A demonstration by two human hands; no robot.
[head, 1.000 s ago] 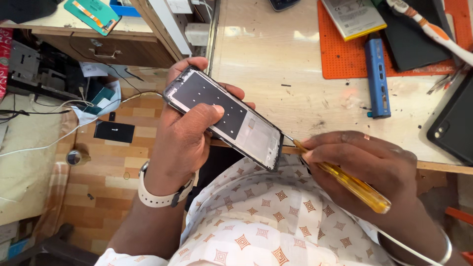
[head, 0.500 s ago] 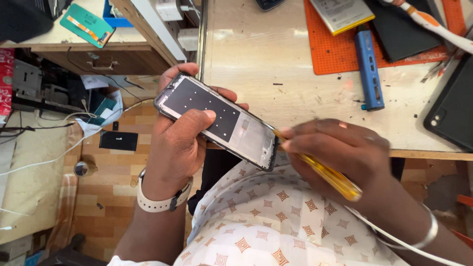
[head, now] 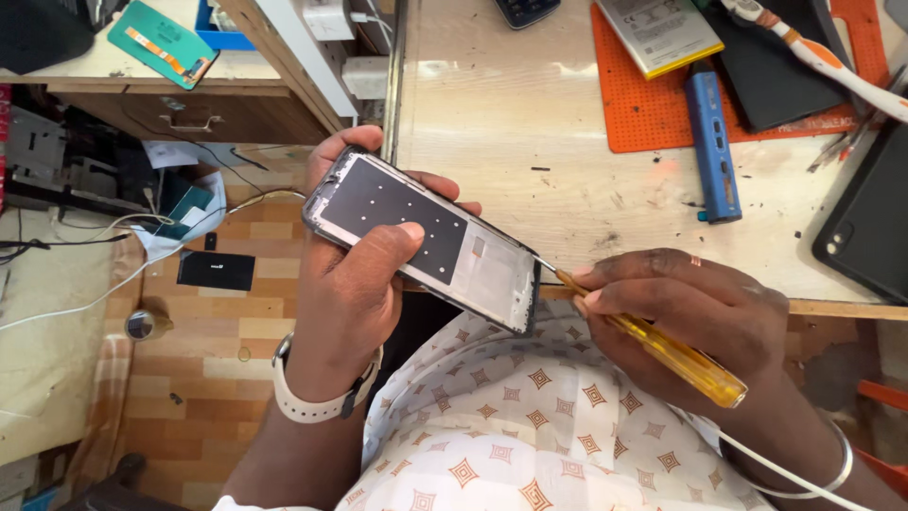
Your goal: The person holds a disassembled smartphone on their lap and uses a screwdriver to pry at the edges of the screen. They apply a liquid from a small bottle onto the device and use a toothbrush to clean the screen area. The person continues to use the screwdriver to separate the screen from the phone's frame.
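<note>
Left hand (head: 355,284) grip clasps phone frame (head: 426,237), thumb across; right hand (head: 690,317) grip pinches screwdriver (head: 662,345).

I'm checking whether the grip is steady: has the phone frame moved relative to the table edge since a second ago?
No clear move. The phone frame sits about where it did against the table edge, in the left hand, with the screwdriver at its corner.

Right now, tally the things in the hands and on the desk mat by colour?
Yellow: 1, screwdriver in the right hand
Black and grey: 1, phone frame in the left hand
Blue: 1, bar-shaped tool
Orange: 1, work mat
Orange and white: 1, toothbrush
Pale: 1, flat battery
Total: 6
</note>
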